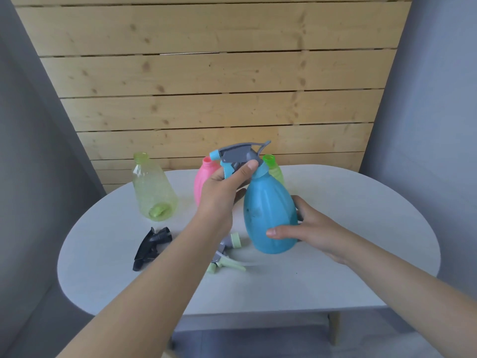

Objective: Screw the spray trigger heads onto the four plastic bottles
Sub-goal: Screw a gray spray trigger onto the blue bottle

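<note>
Above the table's [335, 280] middle, I see both hands clamped on one bottle.
My left hand [222, 187] grips the grey trigger head [240, 152]; my right hand [307, 228] clasps the blue bottle [268, 210].

Back left: open bottle [154, 187] on table [348, 254]
Front: two trigger heads [152, 248], lying
Centre: held bottle [269, 215], two bottles [206, 179] behind

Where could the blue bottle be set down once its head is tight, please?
The table's right side beyond the right hand and its near edge are bare. It is crowded left of centre: black trigger head, green trigger head, three open bottles behind.
</note>
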Demonstrator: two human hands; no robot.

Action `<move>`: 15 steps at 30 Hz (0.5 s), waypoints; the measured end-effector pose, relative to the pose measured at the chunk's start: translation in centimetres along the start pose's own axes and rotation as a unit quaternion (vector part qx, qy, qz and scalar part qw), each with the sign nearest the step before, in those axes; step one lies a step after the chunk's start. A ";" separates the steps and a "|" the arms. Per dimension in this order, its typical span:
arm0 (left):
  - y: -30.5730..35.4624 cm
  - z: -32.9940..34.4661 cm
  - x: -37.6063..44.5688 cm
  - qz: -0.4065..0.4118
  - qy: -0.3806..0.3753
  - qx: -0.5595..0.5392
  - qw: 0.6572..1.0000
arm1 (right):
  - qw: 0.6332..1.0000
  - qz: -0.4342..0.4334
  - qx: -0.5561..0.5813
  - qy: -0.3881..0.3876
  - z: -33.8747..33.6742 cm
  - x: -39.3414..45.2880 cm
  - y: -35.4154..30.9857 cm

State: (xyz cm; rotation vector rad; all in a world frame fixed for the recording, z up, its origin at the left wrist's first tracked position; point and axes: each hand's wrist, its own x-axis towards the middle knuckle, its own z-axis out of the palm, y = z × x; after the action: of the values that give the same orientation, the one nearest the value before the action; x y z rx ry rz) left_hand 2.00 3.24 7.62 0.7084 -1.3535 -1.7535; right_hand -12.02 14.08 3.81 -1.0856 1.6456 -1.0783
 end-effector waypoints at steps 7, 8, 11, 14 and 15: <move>0.5 -0.9 0.8 0.044 -0.064 0.044 0.996 | 1.000 -0.006 0.004 0.001 -0.1 0.1 0.2; 0.4 -0.9 0.9 0.049 -0.061 0.052 0.996 | 1.000 -0.002 0.001 -0.003 -0.1 0.1 0.2; -0.1 -0.7 0.7 0.052 -0.062 0.071 0.994 | 1.000 0.010 -0.024 -0.003 -0.2 0.2 0.1; -1.1 0.0 0.6 0.044 -0.087 0.093 0.991 | 0.998 0.023 -0.050 -0.034 -0.6 -0.3 0.4; -1.5 0.2 0.5 0.046 -0.095 0.108 0.989 | 0.997 0.024 -0.057 -0.041 -0.8 -0.6 0.6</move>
State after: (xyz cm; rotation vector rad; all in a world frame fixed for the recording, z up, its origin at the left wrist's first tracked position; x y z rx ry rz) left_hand 1.17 3.14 6.28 0.5957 -1.6970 -1.6501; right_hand -12.79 14.95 3.54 -1.1427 1.6767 -0.9053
